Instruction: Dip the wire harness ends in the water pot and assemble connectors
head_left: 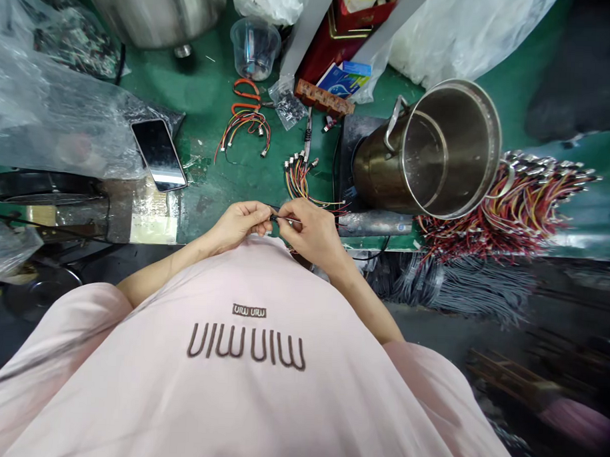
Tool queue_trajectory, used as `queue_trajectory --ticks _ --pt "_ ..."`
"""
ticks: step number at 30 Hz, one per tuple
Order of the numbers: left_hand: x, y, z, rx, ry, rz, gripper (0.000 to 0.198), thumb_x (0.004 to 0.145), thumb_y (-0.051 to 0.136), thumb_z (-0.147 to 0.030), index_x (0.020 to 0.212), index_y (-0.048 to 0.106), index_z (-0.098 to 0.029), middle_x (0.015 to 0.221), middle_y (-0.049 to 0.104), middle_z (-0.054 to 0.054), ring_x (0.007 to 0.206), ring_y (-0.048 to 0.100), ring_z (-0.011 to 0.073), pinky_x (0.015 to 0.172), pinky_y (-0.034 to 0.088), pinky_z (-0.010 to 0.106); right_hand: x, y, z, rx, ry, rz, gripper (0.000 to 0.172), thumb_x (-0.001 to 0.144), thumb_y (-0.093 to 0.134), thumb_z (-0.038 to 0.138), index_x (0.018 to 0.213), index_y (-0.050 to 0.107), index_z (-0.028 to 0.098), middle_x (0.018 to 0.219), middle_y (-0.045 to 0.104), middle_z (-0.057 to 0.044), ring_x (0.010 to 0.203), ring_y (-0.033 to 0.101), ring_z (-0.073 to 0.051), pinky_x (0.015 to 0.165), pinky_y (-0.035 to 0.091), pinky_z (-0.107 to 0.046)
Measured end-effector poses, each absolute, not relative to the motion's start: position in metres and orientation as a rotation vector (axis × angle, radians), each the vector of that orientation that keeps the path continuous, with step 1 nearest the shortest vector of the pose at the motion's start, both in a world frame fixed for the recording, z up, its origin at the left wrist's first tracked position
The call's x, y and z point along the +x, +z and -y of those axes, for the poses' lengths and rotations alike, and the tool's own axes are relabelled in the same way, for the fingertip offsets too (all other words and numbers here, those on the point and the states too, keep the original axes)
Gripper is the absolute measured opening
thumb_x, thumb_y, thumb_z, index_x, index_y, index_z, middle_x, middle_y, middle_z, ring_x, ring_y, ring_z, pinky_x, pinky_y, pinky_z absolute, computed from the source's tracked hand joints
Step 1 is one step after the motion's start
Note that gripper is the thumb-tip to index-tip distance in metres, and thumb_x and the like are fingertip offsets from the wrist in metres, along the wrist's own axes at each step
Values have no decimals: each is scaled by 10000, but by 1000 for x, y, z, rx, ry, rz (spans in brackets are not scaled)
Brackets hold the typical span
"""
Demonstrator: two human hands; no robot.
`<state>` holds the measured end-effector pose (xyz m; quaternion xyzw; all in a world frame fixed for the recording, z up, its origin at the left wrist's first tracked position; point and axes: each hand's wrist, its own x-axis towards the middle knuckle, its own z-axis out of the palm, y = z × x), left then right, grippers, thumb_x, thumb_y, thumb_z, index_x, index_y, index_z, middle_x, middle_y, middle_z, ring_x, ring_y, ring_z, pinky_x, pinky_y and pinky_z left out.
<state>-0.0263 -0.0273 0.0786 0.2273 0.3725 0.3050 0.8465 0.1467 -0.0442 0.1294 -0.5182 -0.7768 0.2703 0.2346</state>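
Observation:
Close to my body at the bench's front edge, my left hand (246,221) and my right hand (311,230) meet with fingers pinched. Between the fingertips shows a small dark piece (274,217), with thin wire running toward my right fingers; its exact kind is too small to make out. Just beyond my right hand lies a bunch of wire leads (299,178) with metal connectors, in red, yellow, black and white. Farther off, a few more connector leads (243,130) curve below orange-handled scissors (247,96).
At right, a steel pot (387,168) lies tilted beside a large heap of wire leads (526,203). Grey cables (458,287) hang below the edge. A phone (158,155) and plastic bags (64,107) are at left. Behind stand a clear cup (254,50) and a red box (324,46).

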Motion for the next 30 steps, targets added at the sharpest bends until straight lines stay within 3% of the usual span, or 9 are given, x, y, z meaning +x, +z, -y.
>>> queue_trajectory --ticks 7,15,23,30 --pt "-28 80 26 490 697 -781 402 610 862 -418 856 718 -134 660 680 -4 561 579 62 584 459 188 156 140 42 -1376 843 2140 60 853 549 155 839 592 195 794 649 -10 719 581 -140 682 443 -267" --pt "-33 80 30 550 751 -766 341 675 836 -343 963 753 -182 743 698 1 668 631 86 706 503 218 152 154 55 -1368 715 2204 90 891 543 163 848 614 200 807 652 -33 745 606 -160 705 480 -287" --pt "-34 90 31 395 762 -703 326 626 867 -265 912 745 -167 891 736 38 702 657 107 731 547 262 150 152 62 -1286 615 2311 141 907 549 190 938 683 222 880 683 -50 843 641 -178 725 519 -297" --pt "-36 92 31 316 778 -668 302 620 865 -221 893 743 -182 921 744 41 772 670 124 749 537 263 150 156 63 -1163 523 2409 188 926 547 217 1031 702 204 879 687 -60 807 633 -166 676 509 -279"
